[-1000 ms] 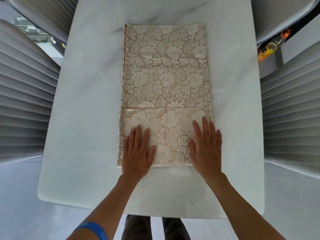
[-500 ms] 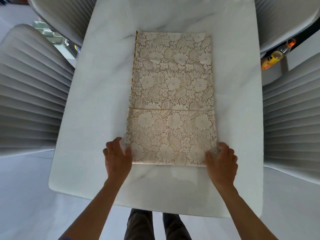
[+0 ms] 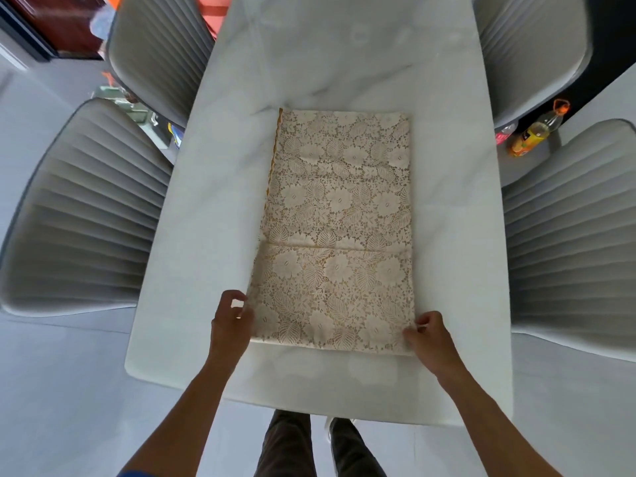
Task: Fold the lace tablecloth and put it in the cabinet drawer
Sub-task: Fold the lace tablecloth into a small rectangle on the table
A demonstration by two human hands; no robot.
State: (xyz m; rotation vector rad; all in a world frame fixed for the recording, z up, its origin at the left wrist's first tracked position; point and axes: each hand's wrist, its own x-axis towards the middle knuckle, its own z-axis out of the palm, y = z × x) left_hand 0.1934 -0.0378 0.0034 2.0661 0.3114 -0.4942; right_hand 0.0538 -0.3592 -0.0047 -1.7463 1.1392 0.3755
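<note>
The cream lace tablecloth (image 3: 339, 232) lies folded into a long flat rectangle on the white marble table (image 3: 206, 235), with a fold line across its near third. My left hand (image 3: 230, 321) is curled at the cloth's near left corner, thumb on the edge. At the near right corner my right hand (image 3: 430, 335) pinches the cloth. The whole cloth still rests flat on the table. No cabinet drawer is in view.
Grey ribbed chairs stand on both sides: two on the left (image 3: 86, 215), two on the right (image 3: 571, 235). A yellow-labelled bottle (image 3: 537, 132) stands on the floor at the right. My legs (image 3: 309, 445) are at the table's near edge.
Both hands slid off the top of the cloth, where they lay flat, out to its two near corners and curled around them. The cloth has not moved.
</note>
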